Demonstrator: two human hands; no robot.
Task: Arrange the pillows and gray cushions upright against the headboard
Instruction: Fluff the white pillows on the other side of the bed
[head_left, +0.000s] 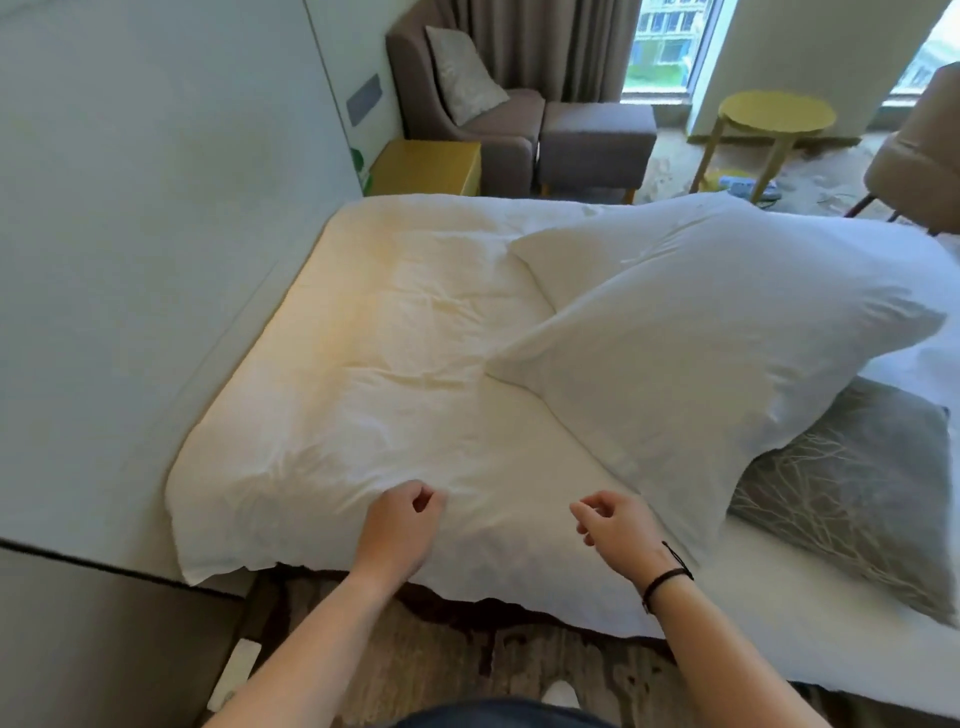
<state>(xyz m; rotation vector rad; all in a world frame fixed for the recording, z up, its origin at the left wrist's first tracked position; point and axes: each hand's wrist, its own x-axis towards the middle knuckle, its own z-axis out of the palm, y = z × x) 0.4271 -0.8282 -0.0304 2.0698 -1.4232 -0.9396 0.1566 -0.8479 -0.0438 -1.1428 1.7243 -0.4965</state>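
your left hand and right hand hover loosely curled, holding nothing, over the flat pillow by the headboard. it looks like the first step: grip its near edge and stand it upright; another pillow and gray cushion wait.

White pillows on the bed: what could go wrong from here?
1. The front white pillow leans across the gray cushion; pulling either may drag the other off the bed edge.
2. Both hands, left and right, hold nothing, so neither steadies the tilted pillow.
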